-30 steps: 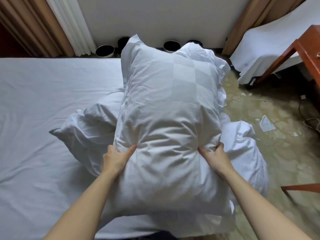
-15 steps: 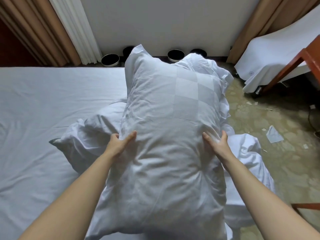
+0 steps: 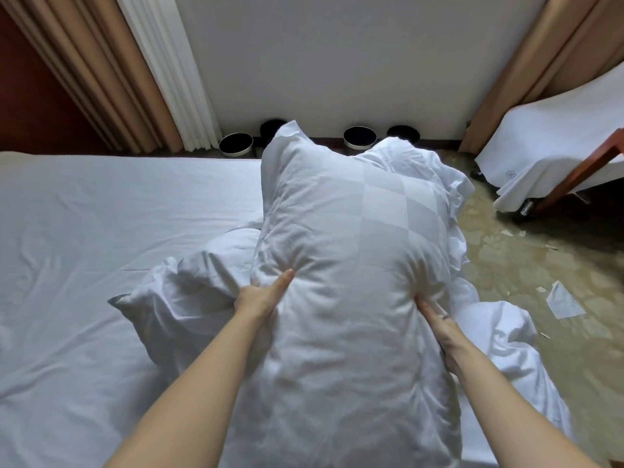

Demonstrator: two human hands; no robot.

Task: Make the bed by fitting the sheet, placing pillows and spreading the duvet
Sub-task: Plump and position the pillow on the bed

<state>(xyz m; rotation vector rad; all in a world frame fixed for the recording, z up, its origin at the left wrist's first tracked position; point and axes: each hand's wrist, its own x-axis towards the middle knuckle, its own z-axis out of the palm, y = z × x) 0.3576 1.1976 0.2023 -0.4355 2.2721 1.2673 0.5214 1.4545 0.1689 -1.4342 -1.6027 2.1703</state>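
Observation:
A white pillow (image 3: 354, 238) with a faint checked weave stands on end in front of me, held up between both hands. My left hand (image 3: 261, 295) presses its left side, thumb on the front and fingers hidden behind the fabric. My right hand (image 3: 435, 315) presses into its right side with the fingers sunk in a fold. Behind and under it lies a crumpled white duvet (image 3: 182, 292) at the bed's right edge. The white fitted sheet (image 3: 101, 231) covers the mattress to the left.
Beige and white curtains (image 3: 128, 69) hang at the far left. Round black bins (image 3: 235, 144) stand along the white wall. A chair draped in white cloth (image 3: 553, 157) with a red wooden arm is at the right. Paper scraps (image 3: 564, 302) litter the patterned carpet.
Both hands have slid up the sides of the pillow and squeeze it further in. The pillow has risen and leans a little further away from me.

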